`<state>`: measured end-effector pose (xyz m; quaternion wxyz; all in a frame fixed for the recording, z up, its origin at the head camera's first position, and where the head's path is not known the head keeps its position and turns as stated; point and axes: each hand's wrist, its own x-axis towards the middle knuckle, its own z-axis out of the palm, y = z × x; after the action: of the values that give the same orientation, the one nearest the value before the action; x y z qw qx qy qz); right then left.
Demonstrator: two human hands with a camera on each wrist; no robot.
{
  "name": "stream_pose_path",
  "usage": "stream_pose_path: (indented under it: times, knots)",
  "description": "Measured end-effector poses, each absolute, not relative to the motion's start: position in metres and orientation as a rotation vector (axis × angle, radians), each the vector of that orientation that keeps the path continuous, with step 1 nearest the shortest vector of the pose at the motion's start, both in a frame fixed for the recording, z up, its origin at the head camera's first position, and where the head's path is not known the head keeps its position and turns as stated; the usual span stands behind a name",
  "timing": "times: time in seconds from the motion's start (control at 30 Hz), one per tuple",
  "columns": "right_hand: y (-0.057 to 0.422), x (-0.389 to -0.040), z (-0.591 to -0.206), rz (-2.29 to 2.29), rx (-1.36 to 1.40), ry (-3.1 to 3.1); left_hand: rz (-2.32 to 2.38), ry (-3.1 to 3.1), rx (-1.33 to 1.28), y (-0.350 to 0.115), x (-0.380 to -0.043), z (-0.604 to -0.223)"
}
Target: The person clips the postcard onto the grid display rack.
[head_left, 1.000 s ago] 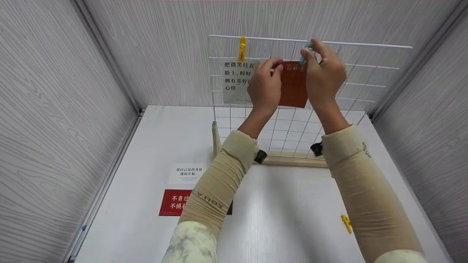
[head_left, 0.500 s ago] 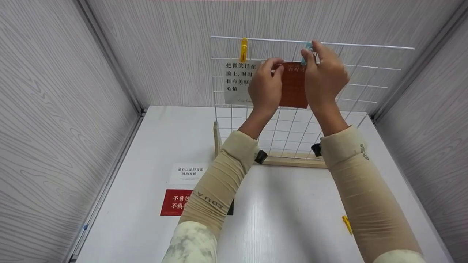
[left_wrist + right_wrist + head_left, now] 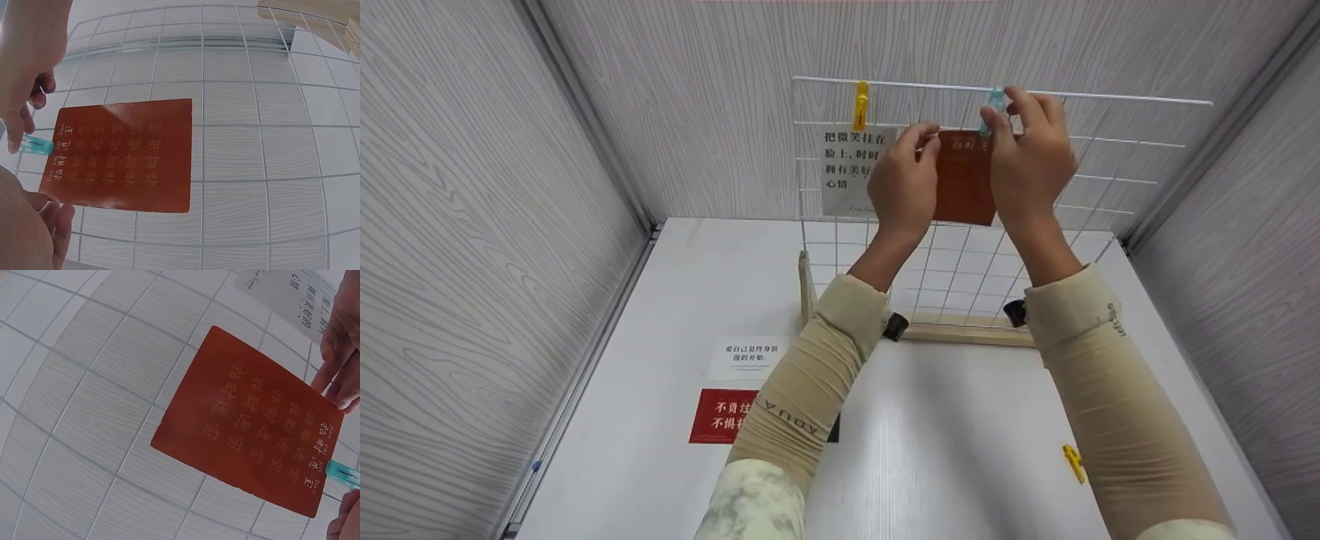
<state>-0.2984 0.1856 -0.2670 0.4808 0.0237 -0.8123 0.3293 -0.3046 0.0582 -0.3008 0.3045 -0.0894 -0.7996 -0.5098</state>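
My left hand (image 3: pixel 903 180) pinches the top edge of a red card (image 3: pixel 966 180) printed with Chinese characters. The card hangs upright against a white wire grid (image 3: pixel 1110 94). A light blue clothespin (image 3: pixel 995 101) sits on the card's top edge; its end reaches up to the grid's top wire. My right hand (image 3: pixel 1035 150) is at this clothespin, thumb tip across its side and forefinger by its upper end. In the left wrist view the clothespin (image 3: pixel 37 145) bites the card's edge near the printed pinyin. Left of the red card, a yellow clothespin (image 3: pixel 861 105) holds a white text card (image 3: pixel 844 196).
On the white table lie a white card (image 3: pixel 742 369), a red card (image 3: pixel 712 431) and a dark item mostly behind the left sleeve. A loose yellow clothespin (image 3: pixel 1073 463) lies beside the right forearm. A wooden base (image 3: pixel 967 334) supports the grid.
The right fingers have loosened and shifted slightly right, so more of the blue clothespin shows. The left hand stays on the red card. The view has shifted slightly.
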Motion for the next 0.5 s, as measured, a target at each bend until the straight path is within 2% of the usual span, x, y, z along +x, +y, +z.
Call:
stream_pose_path:
  times: [0.5]
  knots:
    - [0.208,-0.281,-0.288,0.845,0.113,-1.923,-1.359,-2.075,-0.255,0.043,-0.289,-0.318]
